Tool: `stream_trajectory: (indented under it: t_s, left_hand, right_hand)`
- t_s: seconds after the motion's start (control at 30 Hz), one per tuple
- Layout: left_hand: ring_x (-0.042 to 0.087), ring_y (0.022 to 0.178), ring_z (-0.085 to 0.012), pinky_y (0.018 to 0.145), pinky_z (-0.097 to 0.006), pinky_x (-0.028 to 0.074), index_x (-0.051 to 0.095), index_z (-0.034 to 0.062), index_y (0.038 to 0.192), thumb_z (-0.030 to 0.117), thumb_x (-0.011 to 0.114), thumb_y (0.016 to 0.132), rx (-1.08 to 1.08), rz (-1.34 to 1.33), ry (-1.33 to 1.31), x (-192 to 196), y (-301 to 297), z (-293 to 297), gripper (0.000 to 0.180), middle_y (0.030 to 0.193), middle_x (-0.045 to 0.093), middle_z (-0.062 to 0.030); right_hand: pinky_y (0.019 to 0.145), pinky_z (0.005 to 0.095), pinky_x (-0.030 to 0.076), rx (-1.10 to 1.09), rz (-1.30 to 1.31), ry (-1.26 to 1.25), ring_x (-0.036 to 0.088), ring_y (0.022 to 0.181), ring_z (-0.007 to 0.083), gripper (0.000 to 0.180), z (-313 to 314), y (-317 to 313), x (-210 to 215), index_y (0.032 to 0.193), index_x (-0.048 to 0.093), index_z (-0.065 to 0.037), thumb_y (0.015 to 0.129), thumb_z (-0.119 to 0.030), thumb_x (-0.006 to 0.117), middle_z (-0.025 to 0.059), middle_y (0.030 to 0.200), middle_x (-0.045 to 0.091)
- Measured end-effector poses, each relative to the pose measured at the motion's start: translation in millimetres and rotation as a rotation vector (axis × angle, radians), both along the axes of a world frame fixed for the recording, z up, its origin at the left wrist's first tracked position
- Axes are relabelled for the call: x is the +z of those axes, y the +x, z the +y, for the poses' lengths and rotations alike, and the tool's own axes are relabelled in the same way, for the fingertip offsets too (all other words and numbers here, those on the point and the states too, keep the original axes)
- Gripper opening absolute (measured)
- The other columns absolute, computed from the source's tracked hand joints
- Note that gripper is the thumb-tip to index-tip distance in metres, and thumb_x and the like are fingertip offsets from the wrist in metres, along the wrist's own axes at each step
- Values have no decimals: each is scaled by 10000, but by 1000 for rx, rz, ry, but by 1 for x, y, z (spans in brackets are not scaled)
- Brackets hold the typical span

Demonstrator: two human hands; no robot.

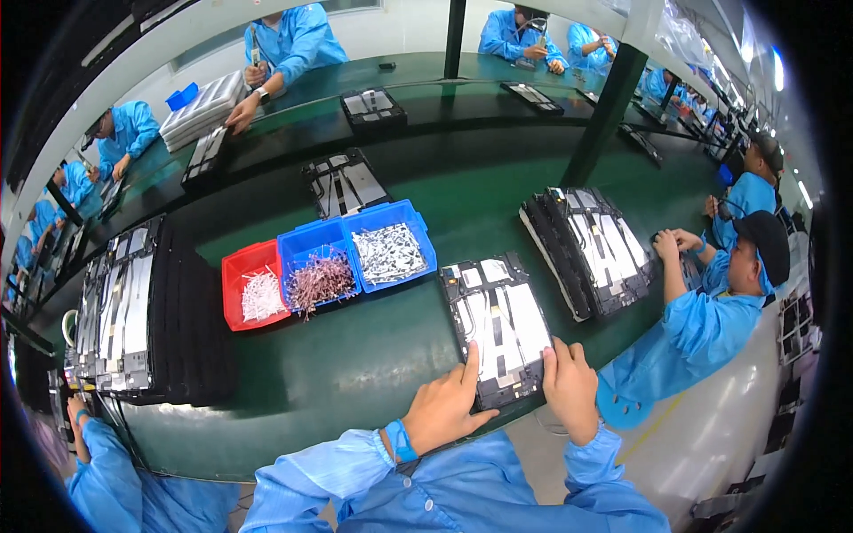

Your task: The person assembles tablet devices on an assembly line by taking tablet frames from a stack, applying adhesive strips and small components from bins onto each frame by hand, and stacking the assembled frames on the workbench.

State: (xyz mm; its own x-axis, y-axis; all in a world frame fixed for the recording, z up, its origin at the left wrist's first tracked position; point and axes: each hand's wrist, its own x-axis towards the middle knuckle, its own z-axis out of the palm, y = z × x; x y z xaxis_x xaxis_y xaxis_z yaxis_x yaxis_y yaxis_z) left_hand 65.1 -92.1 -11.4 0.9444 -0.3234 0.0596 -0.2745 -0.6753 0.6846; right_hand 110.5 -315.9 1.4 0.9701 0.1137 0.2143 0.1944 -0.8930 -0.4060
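In front of me, near the bench's front edge, lies an opened tablet (502, 324) with a black frame, silvery-white battery panels and dark flat cables. My left hand (442, 404) grips its lower left corner, index finger along the left side and thumb at the bottom edge. On the opposite side my right hand (571, 387) holds the lower right edge, its thumb on top and its fingers round the outside. To the left of the tablet stand a blue bin of small white-and-dark parts (425, 233), a blue bin of brownish leads (354, 289) and a red bin of white-pink pieces (233, 289).
A tall stack of similar tablets (133, 311) stands at the left, another stack (591, 249) at the right. One tablet (346, 182) lies behind the bins. A dark conveyor (293, 133) with several units crosses behind, past a green post (600, 115). Co-workers in blue sit around; one (711, 311) is close on my right.
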Motion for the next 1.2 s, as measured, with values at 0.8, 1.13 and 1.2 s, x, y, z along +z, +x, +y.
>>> stream_trajectory:
  t_s: [0.8,1.13,1.2]
  left_hand:
    - [640,780,-386,718,-438,532,151,-64,1526,385,746,836,145,-221,-132,-8,51,51,1016,938,615,-226]
    - [472,488,-85,465,-270,396,718,7,1045,111,728,871,552,-266,-375,-6,-12,120,202,559,512,-32]
    - [418,482,-38,448,-238,347,722,-4,1003,79,717,880,686,-217,-409,5,-19,134,149,533,467,-3]
  right_hand:
    - [745,361,547,538,45,626,703,879,278,444,183,167,99,1189,616,40,896,-284,693,138,961,707]
    - [928,403,516,453,284,-202,661,1065,325,638,374,327,-3,1147,693,1,749,-493,752,208,1196,670]
    - [904,397,523,485,413,-364,675,1008,296,461,405,321,-4,1005,766,-76,697,-418,777,153,1125,708]
